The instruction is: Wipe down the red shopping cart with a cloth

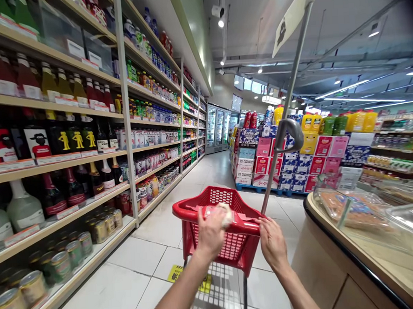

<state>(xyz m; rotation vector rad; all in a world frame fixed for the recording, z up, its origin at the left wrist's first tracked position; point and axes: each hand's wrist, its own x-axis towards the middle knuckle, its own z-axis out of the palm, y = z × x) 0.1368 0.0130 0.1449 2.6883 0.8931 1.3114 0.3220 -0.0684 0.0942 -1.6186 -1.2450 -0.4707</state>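
A red plastic shopping cart [226, 197] with a perforated basket stands in front of me. My left hand [211, 231] is over its handle, fingers closed on a crumpled white wipe [226, 214] that is blurred. The wipe lies against the handle's middle, where a pale red panel shows. At the right end of the red handle [250, 227], the fingers of my right hand [273, 243] are wrapped over the bar. A metal pole [275, 162] with a grey hook and a flag rises beside the cart's right corner.
Shelves of bottles and cans [84, 155] line the left side. A counter [338, 249] with clear-lidded food trays stands close on the right. Ahead are stacked drink cartons [294, 165] on a blue pallet and glass-door fridges [216, 123]. A yellow floor sticker [175, 273] lies under the cart.
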